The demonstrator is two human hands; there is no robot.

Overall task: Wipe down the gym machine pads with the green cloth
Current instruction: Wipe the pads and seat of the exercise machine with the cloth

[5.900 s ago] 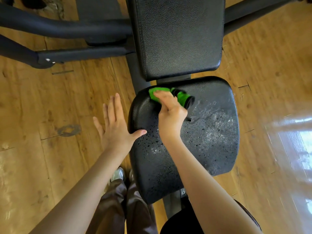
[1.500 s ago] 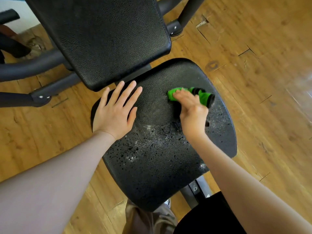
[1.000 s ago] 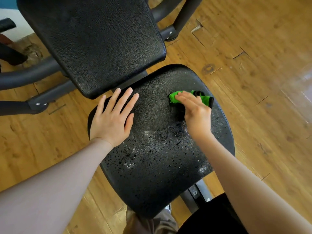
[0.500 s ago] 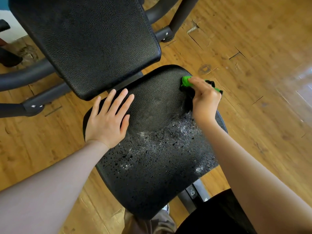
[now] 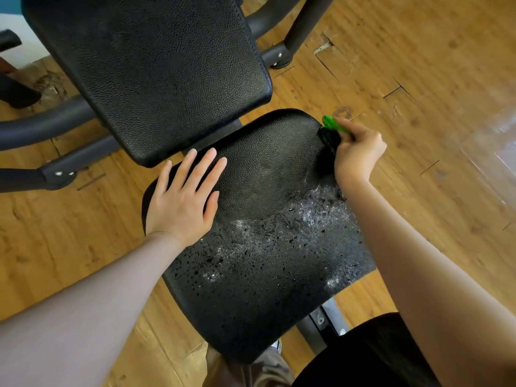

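Observation:
The black seat pad (image 5: 262, 275) fills the middle of the view; its near half is speckled with wet white droplets, its far half looks dull and wiped. My right hand (image 5: 358, 152) grips the bunched green cloth (image 5: 332, 124) against the pad's far right edge; most of the cloth is hidden under my fingers. My left hand (image 5: 185, 195) rests flat on the pad's far left part, fingers straight. The black back pad (image 5: 156, 71) rises just beyond.
Dark metal frame tubes (image 5: 42, 129) run left of the back pad, and a frame foot (image 5: 282, 55) stands on the wooden floor (image 5: 418, 79) at the upper right. A seat bracket (image 5: 324, 322) shows under the pad's near right. My trouser legs (image 5: 245, 370) are below.
My right hand has swept the cloth from the middle of the seat pad out to its far right edge. My left hand stays flat on the pad's left side.

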